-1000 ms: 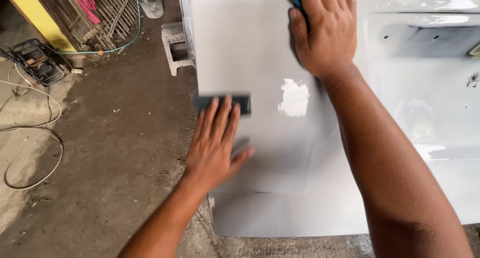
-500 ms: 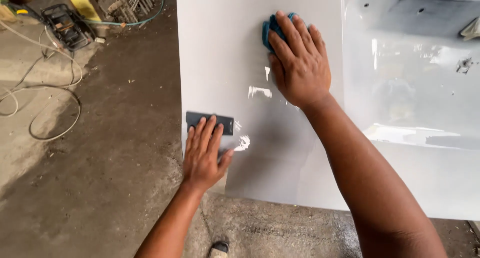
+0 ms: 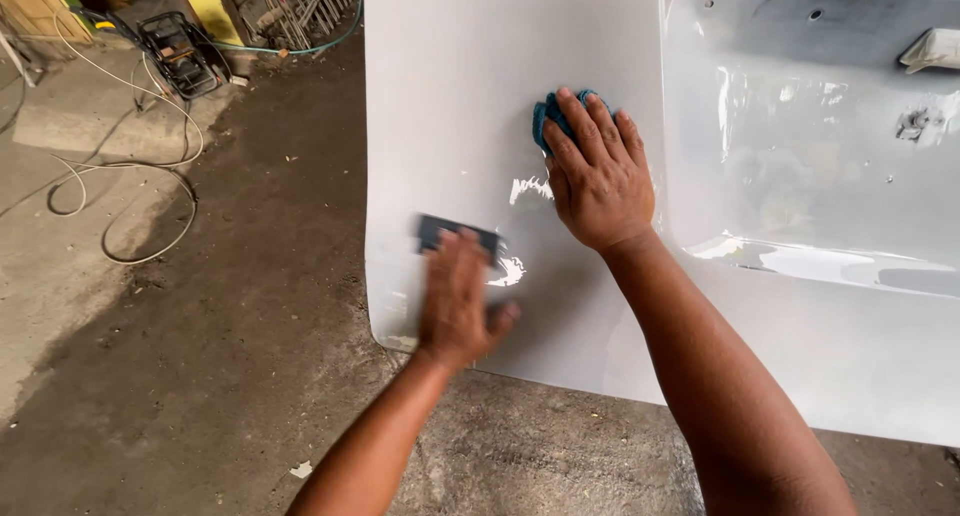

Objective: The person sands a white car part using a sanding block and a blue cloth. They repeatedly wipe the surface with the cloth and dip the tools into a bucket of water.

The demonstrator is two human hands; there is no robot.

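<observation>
Since half a second ago the left hand (image 3: pixel 457 301) has slid its dark sanding block (image 3: pixel 458 236) nearer. Fingers lie flat, pressing it against the white panel (image 3: pixel 450 96), long axis left-right. The right hand (image 3: pixel 598 176) presses a blue cloth (image 3: pixel 548 116), fingers spread.

The left hand (image 3: pixel 455 301) is pressing a dark flat sanding block (image 3: pixel 455 233) flat against the white car panel (image 3: pixel 450 106). At its two o'clock, the right hand (image 3: pixel 597 176) is lying spread over a blue cloth (image 3: pixel 550 116). Pale cables (image 3: pixel 120 191) are trailing over the concrete floor (image 3: pixel 230 376) at nine o'clock.
</observation>
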